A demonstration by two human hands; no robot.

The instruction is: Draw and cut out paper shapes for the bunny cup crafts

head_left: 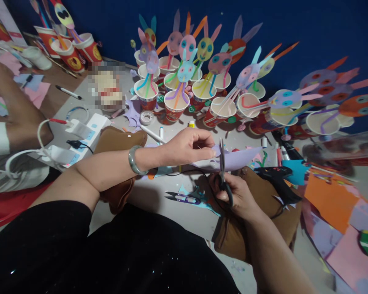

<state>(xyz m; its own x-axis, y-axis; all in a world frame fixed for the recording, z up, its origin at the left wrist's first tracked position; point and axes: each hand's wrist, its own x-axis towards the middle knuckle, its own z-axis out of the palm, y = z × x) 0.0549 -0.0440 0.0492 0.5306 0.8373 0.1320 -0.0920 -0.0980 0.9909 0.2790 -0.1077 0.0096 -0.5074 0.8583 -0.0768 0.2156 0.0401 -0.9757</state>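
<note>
From the head view I have the left hand [188, 148] with its thumb and fingertips pinched together on the lilac paper [241, 159], and the right hand [235, 192] closed around the black handles of the scissors [222, 155]; the relation that matters is the crossing, since the blades point away from the body, while the paper's long axis runs sideways, with its longer stretch showing to the right of the blades; the paper lies just beyond the right hand, and the pinch sits close to the left of the blades, so both hands are near the crossing; the blades show almost edge-on, so I cannot tell how far apart they stand, or whether they bite the paper; the paper looks thin, plain and gently curved, tapering toward its right end, and it is up in front of me, above the surface [159, 210]; nearer the body lie the thread snips [184, 197], beside a light-blue paper scrap [209, 203]; to the right, the black glue gun [277, 175] rests near the brown cloth [233, 228].
</note>
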